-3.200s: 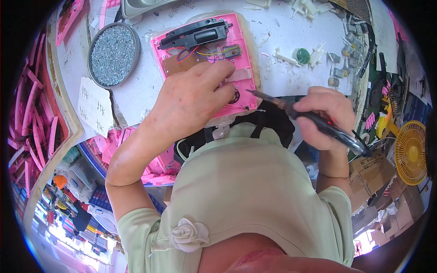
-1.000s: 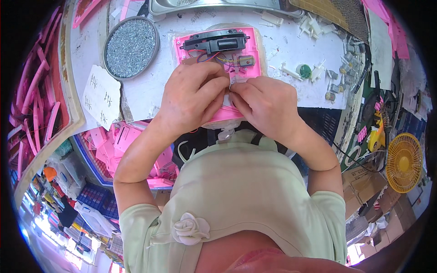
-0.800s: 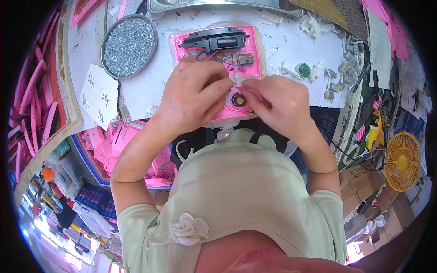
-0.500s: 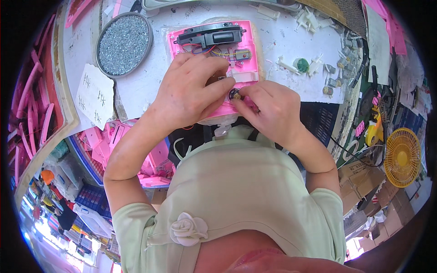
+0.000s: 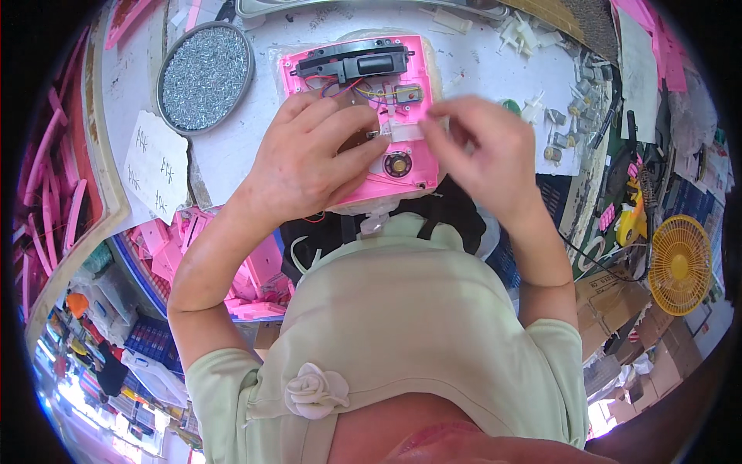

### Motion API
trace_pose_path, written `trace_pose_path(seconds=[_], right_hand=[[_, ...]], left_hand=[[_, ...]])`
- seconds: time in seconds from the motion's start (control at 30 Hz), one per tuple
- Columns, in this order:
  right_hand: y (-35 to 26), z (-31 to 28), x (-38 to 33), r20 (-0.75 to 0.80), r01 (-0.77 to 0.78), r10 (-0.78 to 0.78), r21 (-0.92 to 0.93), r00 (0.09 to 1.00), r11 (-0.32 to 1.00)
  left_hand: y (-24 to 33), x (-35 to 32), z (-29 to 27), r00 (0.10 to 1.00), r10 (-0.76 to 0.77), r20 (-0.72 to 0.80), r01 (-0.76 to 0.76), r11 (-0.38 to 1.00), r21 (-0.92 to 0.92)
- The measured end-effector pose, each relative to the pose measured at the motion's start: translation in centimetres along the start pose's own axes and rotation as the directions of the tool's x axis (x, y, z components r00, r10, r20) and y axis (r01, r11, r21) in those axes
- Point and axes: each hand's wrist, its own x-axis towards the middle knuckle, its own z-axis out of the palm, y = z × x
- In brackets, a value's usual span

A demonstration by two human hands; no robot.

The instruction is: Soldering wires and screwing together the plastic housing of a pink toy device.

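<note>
A pink plastic housing (image 5: 425, 69) lies in front of me on a clear plastic bag. Across its far end runs a black curved part (image 5: 352, 63), with a small metal-cased motor (image 5: 408, 94) and thin coloured wires nearer. A small round speaker (image 5: 398, 164) sits in the near right part of the housing. My left hand (image 5: 313, 158) bends over the housing's left side, thumb and forefinger close to a small metal piece; what they grip is hidden. Above the right edge, slightly blurred, my right hand (image 5: 491, 155) has thumb and forefinger apart, with nothing seen between them.
A round tray of small screws (image 5: 205, 77) stands far left, near a marked white sheet (image 5: 157, 166). White plastic pieces (image 5: 533, 108) and several small motors (image 5: 558, 139) lie to the right. Pink parts (image 5: 263, 267) fill a crate below left; a yellow fan (image 5: 679, 265) stands at right.
My right hand has let go of the speaker and moved right and slightly away from me, uncovering it in the housing. My left hand stays over the housing's left side.
</note>
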Motion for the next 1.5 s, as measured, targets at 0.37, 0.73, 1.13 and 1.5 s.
trace_pose_path(seconds=[0.37,0.73,1.13,1.5], right_hand=[[0.1,-0.2,3.6,0.122,-0.014,0.054,-0.308,0.991,0.951],[-1.9,-0.5,5.0,0.28,0.195,-0.048,-0.528,0.959,0.826],[1.1,-0.6,3.3,0.176,-0.291,0.278,0.054,0.944,0.955],[1.0,-1.8,6.0,0.386,-0.245,0.287,-0.156,0.877,0.957]], left_hand=[[0.6,1.5,1.1,0.985,-0.108,-0.135,0.125,0.984,0.123],[0.6,1.5,1.9,0.97,-0.18,-0.164,0.211,0.957,0.199],[0.7,1.3,2.1,0.972,-0.178,-0.155,0.208,0.957,0.201],[0.6,1.5,2.2,0.971,-0.162,-0.175,0.196,0.961,0.195]])
